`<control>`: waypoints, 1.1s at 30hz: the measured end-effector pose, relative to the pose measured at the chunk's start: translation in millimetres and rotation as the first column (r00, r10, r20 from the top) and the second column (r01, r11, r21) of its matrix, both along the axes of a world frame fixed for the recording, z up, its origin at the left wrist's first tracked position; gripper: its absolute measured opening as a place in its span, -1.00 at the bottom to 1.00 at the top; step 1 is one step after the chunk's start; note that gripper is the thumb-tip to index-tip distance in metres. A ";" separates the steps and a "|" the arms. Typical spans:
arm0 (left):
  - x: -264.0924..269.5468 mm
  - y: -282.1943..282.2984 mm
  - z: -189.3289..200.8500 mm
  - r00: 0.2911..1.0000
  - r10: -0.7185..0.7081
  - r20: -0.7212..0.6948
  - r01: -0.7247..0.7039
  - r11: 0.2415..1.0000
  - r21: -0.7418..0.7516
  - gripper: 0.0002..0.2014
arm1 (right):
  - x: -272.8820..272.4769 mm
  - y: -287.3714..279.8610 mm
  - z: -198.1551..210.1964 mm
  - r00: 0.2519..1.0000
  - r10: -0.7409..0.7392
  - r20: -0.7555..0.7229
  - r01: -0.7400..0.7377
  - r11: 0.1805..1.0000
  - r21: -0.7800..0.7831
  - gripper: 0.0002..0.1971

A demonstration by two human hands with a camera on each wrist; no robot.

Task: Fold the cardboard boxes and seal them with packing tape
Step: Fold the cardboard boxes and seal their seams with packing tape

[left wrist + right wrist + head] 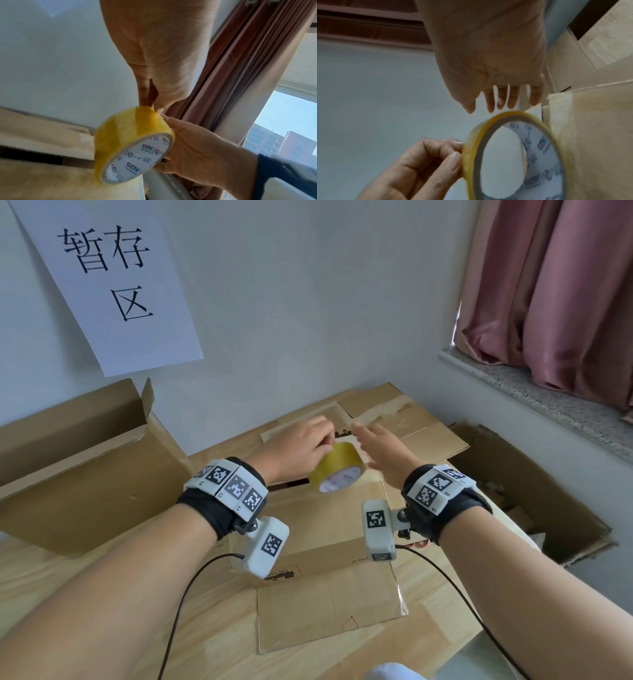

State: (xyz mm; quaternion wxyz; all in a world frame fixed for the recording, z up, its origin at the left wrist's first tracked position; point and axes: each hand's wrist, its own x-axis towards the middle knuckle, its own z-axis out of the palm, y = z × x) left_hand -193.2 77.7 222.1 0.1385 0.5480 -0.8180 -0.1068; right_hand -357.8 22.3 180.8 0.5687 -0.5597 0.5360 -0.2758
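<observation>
A yellow packing tape roll (337, 469) with a white printed core is held in the air above a brown cardboard box (329, 604) on the wooden table. My left hand (308, 446) grips the roll's upper rim; in the right wrist view its curled fingers (452, 155) pinch the roll (471, 155) at its edge. My right hand (373, 443) is beside the roll on the right, fingers straight (501, 100) and spread. In the left wrist view the right hand's palm (197, 148) lies against the far side of the roll (126, 135).
A large open cardboard box (85, 474) stands at the left against the wall. Flattened cardboard (411, 422) lies at the back of the table. Another open box (534, 501) sits lower at the right, under a stone window sill (531, 392) and pink curtain (565, 285).
</observation>
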 end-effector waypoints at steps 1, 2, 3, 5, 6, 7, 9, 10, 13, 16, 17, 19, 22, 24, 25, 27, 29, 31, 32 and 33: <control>1.6 -2.5 0.5 0.999 0.033 0.024 -0.033 0.999 -0.020 -0.93 | -1.4 -1.5 2.8 0.998 -0.055 -0.022 0.054 0.997 -0.057 -0.70; 3.8 -5.3 0.3 0.997 0.066 0.042 -0.064 0.997 -0.041 -0.92 | -3.0 -3.4 5.3 0.996 -0.089 -0.016 0.088 0.992 -0.089 -0.73; 5.7 -7.3 0.4 0.994 0.103 0.047 -0.100 0.993 -0.060 -0.91 | -4.4 -4.3 8.2 0.996 -0.090 0.021 0.092 0.992 -0.088 -0.70; 8.1 -9.3 0.5 0.981 0.196 -0.001 -0.195 0.976 -0.091 -0.89 | -5.7 0.8 16.4 0.995 -0.002 0.097 0.006 0.999 -0.047 -0.58; 8.7 -9.8 0.3 0.970 0.241 -0.044 -0.244 0.964 -0.104 -0.89 | -4.0 1.6 17.1 0.993 0.066 0.100 -0.062 0.997 -0.044 -0.54; 8.6 -10.7 -0.3 0.957 0.278 -0.083 -0.287 0.951 -0.117 -0.89 | -2.0 1.6 16.3 0.986 0.141 0.088 -0.137 0.989 -0.056 -0.50; 5.9 -12.8 -2.7 0.932 0.336 -0.132 -0.351 0.929 -0.116 -0.90 | 5.6 5.1 13.4 0.956 0.289 0.047 -0.284 0.954 -0.091 -0.39; 3.6 -13.6 -4.1 0.923 0.356 -0.144 -0.373 0.921 -0.110 -0.90 | 9.5 6.7 11.8 0.940 0.342 0.003 -0.340 0.935 -0.099 -0.33; -1.7 -13.0 -5.1 0.924 0.365 -0.114 -0.381 0.908 -0.174 -0.94 | 18.6 8.5 10.4 0.925 0.372 -0.074 -0.379 0.911 -0.163 -0.56; -3.4 -10.3 -2.8 0.937 0.347 0.034 -0.322 0.898 -0.300 -0.94 | 23.7 10.7 15.3 0.933 0.324 -0.158 -0.356 0.897 -0.263 -0.76; -3.8 -10.2 -2.5 0.936 0.342 0.081 -0.300 0.898 -0.323 -0.91 | 24.5 12.6 17.8 0.928 0.313 -0.202 -0.363 0.882 -0.300 -0.78; -6.0 -10.1 -3.3 0.937 0.327 0.120 -0.274 0.905 -0.325 -0.83 | 26.5 13.8 18.0 0.912 0.280 -0.301 -0.376 0.863 -0.337 -0.80; -12.0 -7.5 -4.0 0.946 0.315 0.074 -0.286 0.921 -0.265 -0.75 | 23.5 16.9 20.2 0.902 0.286 -0.325 -0.388 0.867 -0.313 -0.76; -14.8 -5.4 -4.8 0.954 0.295 0.060 -0.274 0.932 -0.237 -0.73 | 20.1 16.8 19.7 0.903 0.293 -0.315 -0.388 0.872 -0.298 -0.76; -15.8 -4.5 -4.8 0.956 0.287 0.057 -0.267 0.936 -0.228 -0.74 | 18.3 17.2 20.0 0.900 0.300 -0.315 -0.392 0.875 -0.286 -0.75; -17.8 -3.1 -3.8 0.960 0.273 0.059 -0.255 0.943 -0.212 -0.75 | 16.7 17.4 20.2 0.899 0.309 -0.309 -0.394 0.879 -0.268 -0.72; -20.7 -2.3 -2.1 0.961 0.268 0.068 -0.250 0.948 -0.200 -0.76 | 15.8 17.1 20.1 0.893 0.311 -0.324 -0.397 0.883 -0.248 -0.71; -22.3 -1.6 0.0 0.961 0.270 0.058 -0.256 0.949 -0.183 -0.80 | 15.1 17.1 20.0 0.895 0.305 -0.327 -0.393 0.885 -0.251 -0.68; -22.6 -1.3 1.6 0.961 0.273 0.034 -0.264 0.951 -0.159 -0.84 | 14.2 18.0 21.7 0.895 0.305 -0.325 -0.392 0.887 -0.245 -0.67; -23.5 -1.2 2.7 0.963 0.268 0.004 -0.266 0.956 -0.123 -0.87 | 12.4 17.3 21.3 0.896 0.312 -0.315 -0.390 0.893 -0.226 -0.67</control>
